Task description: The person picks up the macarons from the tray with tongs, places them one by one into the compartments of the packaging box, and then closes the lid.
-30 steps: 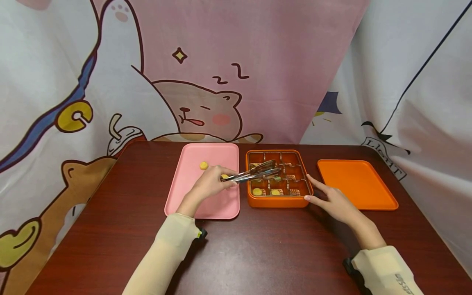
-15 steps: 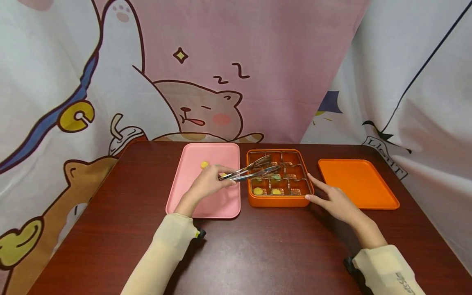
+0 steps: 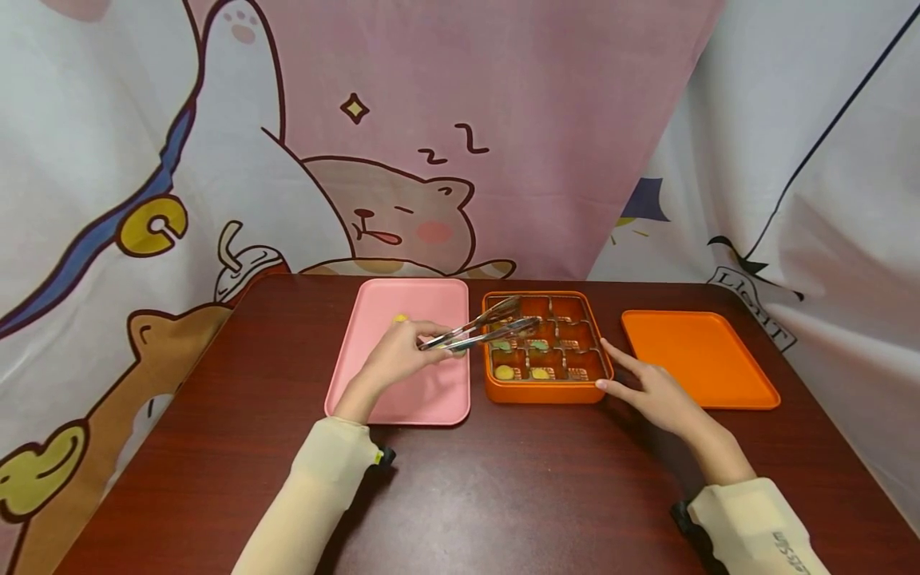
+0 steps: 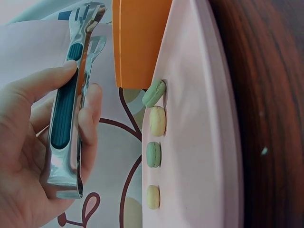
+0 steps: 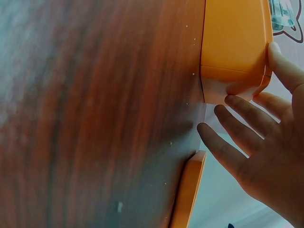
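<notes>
My left hand (image 3: 395,351) holds metal tongs (image 4: 64,114) with teal grips, thumb on one arm and fingers on the other. Their two arms stand apart, tips above the left part of the orange divided box (image 3: 546,393). Nothing shows between the tips. Yellow macarons (image 3: 505,373) lie in its front row, green ones (image 3: 537,345) in the middle row. On the pink tray (image 3: 431,403) the left wrist view shows two green macarons (image 4: 153,154) and two yellow macarons (image 4: 157,121). My right hand (image 3: 654,395) touches the box's right side with extended fingers.
An orange tray (image 3: 697,359) lies on the dark wooden table (image 3: 503,495), right of the box. The pink tray is close to the box's left side. A cartoon-printed curtain (image 3: 575,144) hangs behind the table.
My left hand and the tongs have shifted slightly left, and the tongs' tips have spread apart. More of the green macarons in the box shows. My right hand keeps its place against the box.
</notes>
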Available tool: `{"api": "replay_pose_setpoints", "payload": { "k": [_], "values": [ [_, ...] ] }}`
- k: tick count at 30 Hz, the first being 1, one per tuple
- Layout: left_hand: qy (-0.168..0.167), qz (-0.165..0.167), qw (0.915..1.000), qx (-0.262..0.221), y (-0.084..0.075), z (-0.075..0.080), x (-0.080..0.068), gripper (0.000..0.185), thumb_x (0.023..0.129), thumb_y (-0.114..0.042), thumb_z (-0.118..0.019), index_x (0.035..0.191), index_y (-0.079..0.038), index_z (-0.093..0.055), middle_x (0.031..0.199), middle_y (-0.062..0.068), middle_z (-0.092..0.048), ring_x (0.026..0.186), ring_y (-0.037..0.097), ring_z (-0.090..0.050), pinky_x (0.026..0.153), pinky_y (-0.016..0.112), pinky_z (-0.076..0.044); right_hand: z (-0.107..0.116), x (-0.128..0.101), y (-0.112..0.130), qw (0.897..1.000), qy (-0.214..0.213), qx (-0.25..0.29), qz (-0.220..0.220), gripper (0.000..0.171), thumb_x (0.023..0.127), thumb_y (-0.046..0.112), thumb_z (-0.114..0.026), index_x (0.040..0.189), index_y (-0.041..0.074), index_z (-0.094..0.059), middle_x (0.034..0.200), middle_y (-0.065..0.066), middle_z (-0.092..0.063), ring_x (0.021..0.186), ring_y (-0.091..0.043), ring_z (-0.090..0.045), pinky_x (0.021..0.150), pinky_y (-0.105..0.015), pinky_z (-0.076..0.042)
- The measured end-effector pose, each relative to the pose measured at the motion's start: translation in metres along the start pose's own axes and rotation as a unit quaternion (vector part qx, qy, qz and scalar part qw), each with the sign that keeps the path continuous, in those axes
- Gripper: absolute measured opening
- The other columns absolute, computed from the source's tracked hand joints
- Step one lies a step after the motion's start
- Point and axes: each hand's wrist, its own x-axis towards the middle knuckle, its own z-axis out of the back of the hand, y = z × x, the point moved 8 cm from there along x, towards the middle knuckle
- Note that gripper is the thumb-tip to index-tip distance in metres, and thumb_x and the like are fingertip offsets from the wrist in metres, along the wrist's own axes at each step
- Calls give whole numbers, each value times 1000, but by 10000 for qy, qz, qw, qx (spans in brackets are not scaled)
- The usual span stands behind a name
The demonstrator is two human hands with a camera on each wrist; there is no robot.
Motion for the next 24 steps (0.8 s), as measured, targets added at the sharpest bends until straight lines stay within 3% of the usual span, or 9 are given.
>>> {"api": "replay_pose_setpoints", "payload": {
  "k": [2, 6, 11, 16, 19, 21, 24],
  "values": [
    [-15, -73, 10000, -7, 0, 2, 0, 32, 86, -21, -78, 117, -17, -75, 106, 3, -76, 62, 14, -64, 56, 24, -49, 0, 0, -1, 10000, 3, -10, -27, 77, 97, 49, -60, 158, 15, -27, 109, -26, -67, 109, -39, -56, 100, -66, -41],
    [-56, -144, 9999, 33, 0, 7, -1, 32, 85, -21, -79, 116, -15, -75, 103, 5, -75, 63, 17, -67, 54, 24, -48, 0, 0, -1, 10000, 7, -1, -25, 78, 97, 49, -60, 158, 15, -27, 104, -23, -68, 110, -38, -56, 100, -66, -40],
    [-55, -29, 10000, 34, 2, 12, -4, 35, 85, -26, -79, 118, -15, -74, 112, 9, -72, 67, 20, -70, 58, 24, -51, 0, 0, -2, 10000, 21, -2, -39, 77, 97, 49, -59, 159, 16, -26, 100, -22, -68, 108, -36, -56, 100, -66, -40],
    [-134, 123, 9998, 64, 8, 18, -7, 39, 85, -25, -79, 122, -14, -72, 120, 11, -68, 68, 15, -68, 61, 25, -52, 1, 0, -1, 10000, -24, 1, 5, 77, 97, 48, -60, 158, 15, -28, 132, -30, -60, 114, -39, -57, 100, -67, -40],
    [-195, 131, 9997, 119, 11, 22, -9, 39, 86, -24, -79, 123, -14, -72, 121, 9, -70, 66, 11, -64, 62, 25, -51, 1, 0, -1, 10000, -4, -11, -13, 77, 97, 49, -60, 158, 15, -27, 108, -23, -69, 108, -36, -57, 99, -66, -41],
    [-222, 137, 9996, 142, 13, 24, -10, 39, 86, -24, -78, 124, -14, -72, 119, 8, -71, 66, 11, -63, 62, 25, -51, 0, 0, -1, 10000, 18, -22, -32, 77, 97, 49, -59, 158, 15, -27, 86, -15, -65, 103, -34, -55, 99, -65, -41],
    [-254, 189, 9994, 146, 16, 27, -13, 41, 87, -26, -78, 125, -14, -71, 117, 7, -71, 67, 11, -62, 62, 26, -51, 0, 0, -1, 10000, 25, -22, -31, 77, 97, 49, -59, 159, 16, -26, 90, -17, -67, 106, -36, -56, 100, -66, -41]
  ]
}}
